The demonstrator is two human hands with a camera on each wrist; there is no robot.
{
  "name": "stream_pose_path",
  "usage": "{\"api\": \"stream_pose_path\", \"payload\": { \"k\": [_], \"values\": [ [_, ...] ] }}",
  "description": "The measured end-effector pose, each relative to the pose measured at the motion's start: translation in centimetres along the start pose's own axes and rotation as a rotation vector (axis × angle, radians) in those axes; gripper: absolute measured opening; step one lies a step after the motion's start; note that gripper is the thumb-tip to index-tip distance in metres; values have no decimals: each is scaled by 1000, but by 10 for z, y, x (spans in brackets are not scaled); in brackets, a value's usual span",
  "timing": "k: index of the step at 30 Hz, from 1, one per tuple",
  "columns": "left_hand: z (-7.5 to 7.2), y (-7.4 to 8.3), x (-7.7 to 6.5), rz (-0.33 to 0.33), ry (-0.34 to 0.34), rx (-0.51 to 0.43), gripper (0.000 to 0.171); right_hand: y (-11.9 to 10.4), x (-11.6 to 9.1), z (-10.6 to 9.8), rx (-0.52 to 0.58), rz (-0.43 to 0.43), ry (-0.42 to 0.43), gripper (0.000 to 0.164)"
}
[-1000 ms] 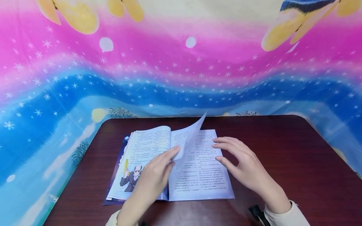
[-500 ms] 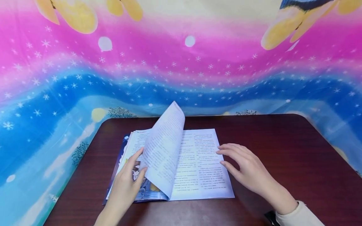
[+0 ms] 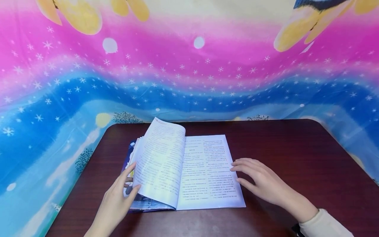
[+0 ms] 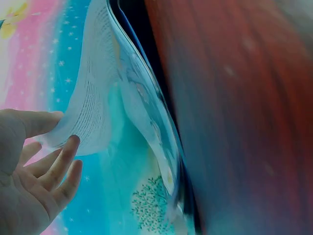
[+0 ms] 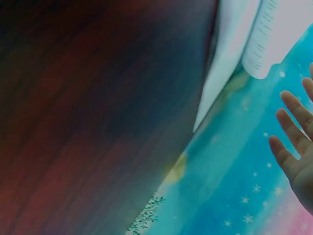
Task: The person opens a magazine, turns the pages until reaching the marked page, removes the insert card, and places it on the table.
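We have the magazine (image 3: 208,172) lying open on a red-brown desk (image 3: 296,158), which shows bare to the right of the magazine. One page (image 3: 161,158) stands raised over the magazine's left half, bowed in a curve from the spine, its upper corner pointing away from us. Left hand (image 3: 116,196): at the magazine's left edge, thumb and fingers holding the outer edge of that page in a pinch; in the left wrist view we see the other fingers spread. Below the page, at the magazine's lower left, we note part of a coloured illustration (image 3: 149,203). The magazine's right half lies flat, printed in columns. Right hand (image 3: 262,179): just beside the magazine's right edge, fingers wide and relaxed; we cannot tell whether their tips touch the paper. A pale sleeve (image 3: 324,222) covers that arm, right of the magazine. Beyond the magazine we record a pink and blue cloth (image 3: 192,77) with white snowflakes.
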State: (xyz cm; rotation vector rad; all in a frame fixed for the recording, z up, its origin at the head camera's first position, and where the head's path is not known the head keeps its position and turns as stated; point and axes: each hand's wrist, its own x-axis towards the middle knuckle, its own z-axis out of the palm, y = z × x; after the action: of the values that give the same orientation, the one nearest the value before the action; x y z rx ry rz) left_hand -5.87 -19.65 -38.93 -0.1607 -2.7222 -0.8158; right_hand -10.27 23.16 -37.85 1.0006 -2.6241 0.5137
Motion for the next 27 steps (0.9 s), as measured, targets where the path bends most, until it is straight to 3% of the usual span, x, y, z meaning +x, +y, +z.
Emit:
{"api": "stream_pose_path", "payload": {
  "k": [9, 17, 27],
  "values": [
    [-9, -16, -7, -34, -93, 64, 70, 7, -11, 7, 26, -44, -112, 34],
    [-14, -32, -7, -121, -289, 171, 77, 9, -17, 11, 36, 34, -267, 39],
    [-14, -50, -7, -75, -352, 240, 67, 9, -19, 14, 28, 130, -392, 55]
  ]
}}
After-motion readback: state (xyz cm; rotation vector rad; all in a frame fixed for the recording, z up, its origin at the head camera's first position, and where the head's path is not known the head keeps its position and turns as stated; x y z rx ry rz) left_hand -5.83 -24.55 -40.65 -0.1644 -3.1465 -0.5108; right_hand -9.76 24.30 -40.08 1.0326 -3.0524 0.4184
